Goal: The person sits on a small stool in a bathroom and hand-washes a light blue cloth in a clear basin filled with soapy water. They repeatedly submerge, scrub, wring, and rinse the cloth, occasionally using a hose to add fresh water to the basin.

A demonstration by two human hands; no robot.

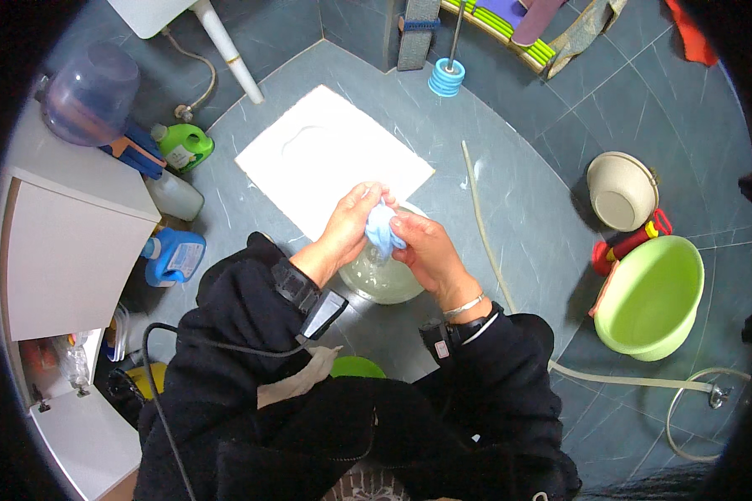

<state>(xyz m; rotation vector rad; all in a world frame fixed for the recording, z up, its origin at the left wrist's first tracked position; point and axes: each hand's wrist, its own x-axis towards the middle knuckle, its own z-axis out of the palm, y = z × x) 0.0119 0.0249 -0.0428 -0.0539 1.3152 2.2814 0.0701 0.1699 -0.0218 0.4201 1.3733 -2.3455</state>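
A small light blue cloth (382, 229) is bunched between my two hands. My left hand (347, 224) grips it from the left, with fingers closed against it. On the other side my right hand (426, 246) pinches it between thumb and fingers. Below them sits a round, pale basin (401, 292) holding cloudy liquid. My hands hide part of its rim and inside. Dark straps and devices are on both wrists, and a bracelet is on the right one.
Behind the basin lies a white squat toilet (384, 154). A hose (480, 204) runs along the floor to the right. A green tub (652, 305) and beige bucket (622, 192) stand farther right. At left are a white cabinet (75, 250), a green bottle (184, 146) and a blue bottle (178, 257).
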